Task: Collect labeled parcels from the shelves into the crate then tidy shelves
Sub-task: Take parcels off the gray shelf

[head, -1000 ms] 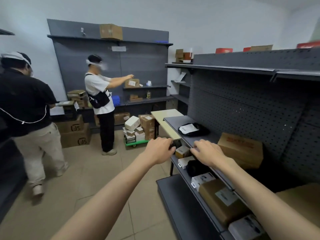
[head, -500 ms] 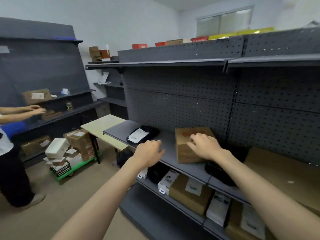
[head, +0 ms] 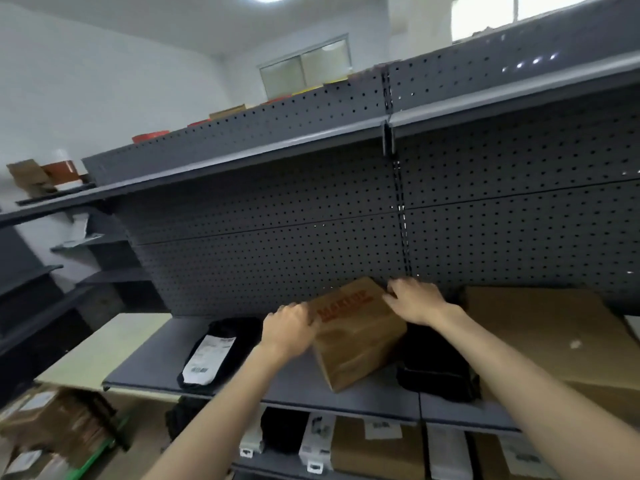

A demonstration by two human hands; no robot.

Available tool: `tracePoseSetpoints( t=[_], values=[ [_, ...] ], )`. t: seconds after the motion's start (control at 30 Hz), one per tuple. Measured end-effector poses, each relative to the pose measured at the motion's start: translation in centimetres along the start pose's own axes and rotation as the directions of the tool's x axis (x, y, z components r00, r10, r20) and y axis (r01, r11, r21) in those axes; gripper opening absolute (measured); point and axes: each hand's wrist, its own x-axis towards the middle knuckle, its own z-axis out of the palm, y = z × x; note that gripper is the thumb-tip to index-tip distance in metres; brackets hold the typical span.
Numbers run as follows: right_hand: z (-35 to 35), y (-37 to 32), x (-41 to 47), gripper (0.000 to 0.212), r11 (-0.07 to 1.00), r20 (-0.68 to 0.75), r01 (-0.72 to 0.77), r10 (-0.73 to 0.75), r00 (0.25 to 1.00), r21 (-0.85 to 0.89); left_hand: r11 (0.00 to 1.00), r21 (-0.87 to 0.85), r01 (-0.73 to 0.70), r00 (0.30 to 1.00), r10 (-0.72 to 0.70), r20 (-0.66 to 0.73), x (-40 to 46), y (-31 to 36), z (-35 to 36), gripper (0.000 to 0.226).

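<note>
Grey pegboard shelving [head: 311, 237], dim room, window high behind. Brown cardboard box [head: 356, 336] sits on middle shelf [head: 284, 386], held between both grips: left hand [head: 289, 329] curled on left edge, right hand [head: 415, 301] on far top corner. Judged stiff, light, non-slippery; best clasped at opposite sides. Black labelled pouch [head: 214, 351] left of grips.

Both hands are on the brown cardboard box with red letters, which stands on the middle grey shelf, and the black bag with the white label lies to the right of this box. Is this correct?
Not quite. In the head view the black bag with the white label lies to the left of the brown cardboard box with red letters, not to the right. The rest holds: the left hand and the right hand are both on the box, which stands on the middle grey shelf.
</note>
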Motion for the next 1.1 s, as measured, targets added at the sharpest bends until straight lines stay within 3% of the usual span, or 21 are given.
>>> tracePoseSetpoints(
  t=[0.23,0.37,0.57,0.73,0.97,1.1],
  values=[
    [5.1,0.8,2.0,0.057,0.977,0.128,-0.209,0.203,0.971,0.036,0.986,-0.098,0.134,0.988,-0.124,0.095,1.6,-2.2,5.3,0.051],
    [6.6,0.9,1.9,0.058,0.913,0.232,-0.314,0.257,0.938,0.26,0.953,-0.21,0.218,0.964,-0.176,0.2,2.1,-2.3,7.3,0.06],
    [7.5,-0.9,0.9,0.053,0.823,0.2,-0.36,0.301,0.932,0.439,0.906,-0.332,0.263,0.951,-0.184,0.251,3.2,-3.3,8.9,0.055],
    [8.7,-3.2,-0.4,0.054,0.814,0.165,-0.385,0.348,0.923,0.434,0.833,-0.469,0.295,0.946,-0.184,0.268,4.2,-6.6,10.2,0.051],
    [10.0,-4.7,-1.2,0.065,0.599,0.253,-0.449,0.385,0.887,0.663,0.645,-0.723,0.246,0.964,-0.088,0.25,4.3,-8.8,11.6,0.043],
    [9.9,-5.3,-1.3,0.059,0.596,0.22,-0.42,0.381,0.898,0.684,0.547,-0.812,0.202,0.977,-0.058,0.204,4.2,-9.3,11.8,0.037]
  ],
)
